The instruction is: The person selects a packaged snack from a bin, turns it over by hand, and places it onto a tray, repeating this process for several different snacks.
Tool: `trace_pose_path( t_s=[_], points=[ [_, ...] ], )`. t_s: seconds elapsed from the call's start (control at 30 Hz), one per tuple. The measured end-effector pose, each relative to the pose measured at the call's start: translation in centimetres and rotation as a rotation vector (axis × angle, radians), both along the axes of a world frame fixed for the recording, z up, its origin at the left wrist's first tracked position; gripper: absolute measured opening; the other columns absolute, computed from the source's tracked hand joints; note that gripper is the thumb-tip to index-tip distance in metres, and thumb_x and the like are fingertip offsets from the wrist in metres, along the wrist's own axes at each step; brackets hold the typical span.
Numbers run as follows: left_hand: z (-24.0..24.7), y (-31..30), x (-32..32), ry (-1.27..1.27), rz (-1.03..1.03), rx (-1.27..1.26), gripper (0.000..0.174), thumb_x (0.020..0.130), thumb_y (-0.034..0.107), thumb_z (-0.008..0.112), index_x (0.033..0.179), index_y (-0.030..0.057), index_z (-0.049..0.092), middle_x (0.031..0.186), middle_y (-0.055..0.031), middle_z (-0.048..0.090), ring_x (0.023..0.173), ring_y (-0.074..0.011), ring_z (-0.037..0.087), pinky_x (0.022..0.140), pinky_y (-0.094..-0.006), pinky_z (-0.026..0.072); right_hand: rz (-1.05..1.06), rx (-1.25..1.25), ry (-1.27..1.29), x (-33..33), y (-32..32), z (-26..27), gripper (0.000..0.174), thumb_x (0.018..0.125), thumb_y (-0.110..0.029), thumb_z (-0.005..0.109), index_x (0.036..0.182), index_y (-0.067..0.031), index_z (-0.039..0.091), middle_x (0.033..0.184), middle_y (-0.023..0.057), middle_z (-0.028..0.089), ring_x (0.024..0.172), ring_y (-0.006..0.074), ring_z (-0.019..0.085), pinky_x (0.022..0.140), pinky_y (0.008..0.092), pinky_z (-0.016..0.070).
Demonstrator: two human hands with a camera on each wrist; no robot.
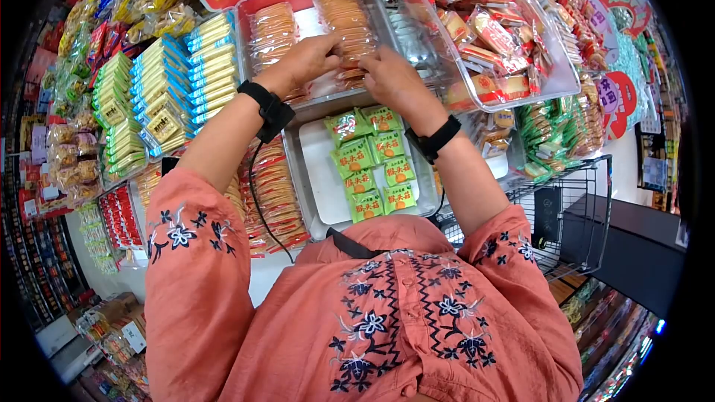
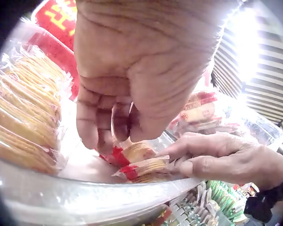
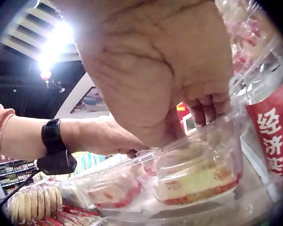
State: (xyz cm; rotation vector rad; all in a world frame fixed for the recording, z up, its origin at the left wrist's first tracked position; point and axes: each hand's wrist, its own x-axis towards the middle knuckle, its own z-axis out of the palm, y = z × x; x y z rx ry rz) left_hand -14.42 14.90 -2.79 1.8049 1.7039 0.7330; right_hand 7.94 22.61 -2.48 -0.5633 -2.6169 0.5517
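Observation:
A stack of clear-wrapped round crackers [image 1: 344,18] with red-ended wrappers fills the right side of a clear plastic bin. Both hands meet at its near end. My left hand [image 1: 305,59] has curled fingers, the tips right at the red end of a cracker packet [image 2: 140,168]. From the other side my right hand [image 1: 396,83] holds that packet between thumb and fingers. In the right wrist view, flat packets [image 3: 198,181] show through the bin wall below the right hand [image 3: 151,61], whose fingertips are partly hidden.
A second cracker row [image 1: 272,28] stands left in the bin. Nearer the body, a white tray [image 1: 316,186] holds several green packets [image 1: 365,156]. To the right, a raised clear bin [image 1: 555,93] is heaped with red-and-white packets. A wire cart [image 1: 588,216] stands at the lower right.

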Motion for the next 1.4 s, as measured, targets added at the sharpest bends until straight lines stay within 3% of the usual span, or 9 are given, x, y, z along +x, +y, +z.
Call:
trace_pose_path(
  t_s=[0.17, 0.33, 0.57, 0.73, 0.83, 0.93, 1.03, 1.13, 1.4],
  points=[
    [1.1, -0.4, 0.9, -0.007, 0.082, -0.117, 0.023, 0.091, 0.018, 0.068, 0.102, 0.0004, 0.059, 0.09, -0.0139, 0.067, 0.085, -0.023, 0.065, 0.078, -0.0362, 0.0516, -0.025, 0.032, -0.075, 0.1, -0.2, 0.3, 0.018, 0.085, -0.011, 0.059, 0.096, 0.0003, 0.069, 0.098, 0.0231, 0.063, 0.093, 0.0421, 0.064, 0.086, 0.0501, 0.0522],
    [1.7, -1.1, 1.9, 0.004, 0.075, -0.177, 0.029, 0.091, 0.023, 0.071, 0.103, -0.0001, 0.061, 0.09, -0.0156, 0.069, 0.084, -0.0251, 0.067, 0.077, -0.0372, 0.0519, 0.001, -0.025, 0.049, 0.5, -0.2, 0.3, 0.014, 0.087, -0.009, 0.058, 0.095, 0.0007, 0.065, 0.094, 0.0223, 0.061, 0.09, 0.0425, 0.061, 0.082, 0.0498, 0.0507],
    [-0.4, -0.7, 2.3, 0.092, 0.122, -0.108, 0.026, 0.092, 0.019, 0.07, 0.103, -0.0003, 0.057, 0.088, -0.0178, 0.068, 0.082, -0.0291, 0.069, 0.073, -0.0404, 0.0524, 0.075, 0.04, 0.026, 1.4, -0.5, -0.3, 0.013, 0.088, -0.007, 0.06, 0.099, 0.0004, 0.061, 0.093, 0.0207, 0.06, 0.091, 0.0422, 0.059, 0.08, 0.0482, 0.0496],
    [-0.7, -0.7, 3.8, 0.021, 0.217, -0.13, 0.025, 0.092, 0.015, 0.069, 0.103, -0.0003, 0.053, 0.087, -0.018, 0.068, 0.076, -0.0289, 0.069, 0.068, -0.0397, 0.0526, 0.021, 0.021, 0.168, 3.6, -2.3, 2.8, 0.008, 0.086, -0.002, 0.06, 0.092, 0.0014, 0.063, 0.095, 0.0173, 0.063, 0.097, 0.0375, 0.06, 0.085, 0.0463, 0.0496],
    [0.0, -0.8, 4.2, -0.031, 0.208, -0.186, 0.028, 0.094, 0.02, 0.068, 0.107, -0.0011, 0.054, 0.085, -0.0185, 0.069, 0.08, -0.0333, 0.069, 0.072, -0.042, 0.0528, -0.007, 0.026, 0.2, 4.6, -2.4, 2.8, 0.013, 0.084, 0.001, 0.062, 0.097, 0.0017, 0.064, 0.1, 0.0171, 0.064, 0.103, 0.0375, 0.059, 0.09, 0.0456, 0.0492],
    [1.8, -1.2, 3.9, 0.237, 0.108, -0.19, 0.033, 0.096, 0.025, 0.064, 0.117, 0.001, 0.055, 0.097, -0.0207, 0.068, 0.092, -0.0389, 0.068, 0.079, -0.0453, 0.0528, -0.039, 0.044, 0.19, 5.3, -2.5, 2.0, 0.021, 0.083, 0.001, 0.062, 0.104, 0.0022, 0.065, 0.108, 0.0178, 0.065, 0.113, 0.0384, 0.058, 0.098, 0.0454, 0.0478],
    [3.2, -1.9, 4.7, 0.344, 0.102, -0.022, 0.037, 0.097, 0.028, 0.06, 0.125, 0.0054, 0.056, 0.112, -0.0234, 0.063, 0.104, -0.0431, 0.063, 0.087, -0.0482, 0.0515, -0.058, 0.07, 0.18, 5.6, -2.7, 0.9, 0.025, 0.084, 0.0, 0.063, 0.109, 0.0024, 0.065, 0.115, 0.0184, 0.065, 0.121, 0.0391, 0.055, 0.104, 0.0458, 0.0456],
    [4.1, -2.1, 5.6, 0.344, 0.003, -0.142, 0.035, 0.096, 0.025, 0.059, 0.127, 0.009, 0.056, 0.119, -0.0247, 0.058, 0.108, -0.0434, 0.061, 0.091, -0.0486, 0.051, -0.074, 0.076, 0.169, 5.6, -3.0, 0.7, 0.026, 0.084, -0.002, 0.063, 0.11, 0.0021, 0.065, 0.117, 0.0181, 0.065, 0.124, 0.0389, 0.055, 0.106, 0.0465, 0.0448],
    [1.1, -1.7, 6.0, 0.216, 0.09, -0.079, 0.044, 0.091, 0.017, 0.066, 0.129, 0.0, 0.054, 0.116, -0.0294, 0.06, 0.108, -0.0458, 0.06, 0.093, -0.0485, 0.0496, -0.072, 0.077, 0.161, 5.3, -2.7, 0.5, 0.028, 0.084, -0.002, 0.063, 0.112, 0.0018, 0.063, 0.115, 0.0184, 0.065, 0.124, 0.0403, 0.054, 0.105, 0.0471, 0.045]
  ],
)
